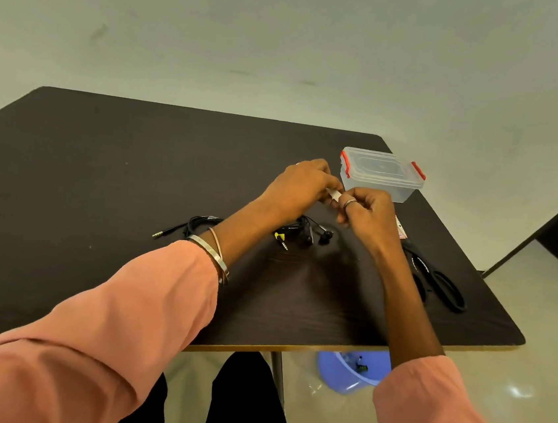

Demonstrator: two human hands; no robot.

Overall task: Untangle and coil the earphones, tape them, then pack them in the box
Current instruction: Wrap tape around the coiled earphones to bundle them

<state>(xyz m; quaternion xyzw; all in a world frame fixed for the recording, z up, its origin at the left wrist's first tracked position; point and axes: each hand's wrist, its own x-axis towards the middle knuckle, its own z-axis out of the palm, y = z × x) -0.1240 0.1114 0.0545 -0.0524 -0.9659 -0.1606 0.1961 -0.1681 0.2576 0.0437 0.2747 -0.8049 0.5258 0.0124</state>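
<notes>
My salmon-pink sleeves (pixel 92 339) fill the bottom of the view, the left one cut off by the frame edge, with bangles (pixel 215 259) on my left wrist. Below the table edge my dark trousers (pixel 243 407) show, and a blue plastic basin (pixel 345 370) on the floor is half hidden by my right forearm; something small and dark lies in it that I cannot make out.

Both hands are raised above the dark table (pixel 85 173), meeting fingertip to fingertip. My left hand (pixel 299 189) and my right hand (pixel 368 214) are each closed in a pinch on a small white strip (pixel 334 193) held between them, probably tape; most of it is covered by my fingers. A ring sits on one right finger.

Under my hands, on the table, lies one set of black earphones (pixel 306 231), bunched up, with earbuds toward the right and a yellow-marked plug (pixel 281 238) toward the left. My left forearm hides part of a second black cable bundle (pixel 197 223), whose jack sticks out to the left.

The clear box (pixel 383 175) with red clips stands beyond my right hand, lid on. Black scissors (pixel 439 280) lie at the right, partly behind my right wrist, just beside a small printed packet (pixel 400 229) that is mostly hidden.
</notes>
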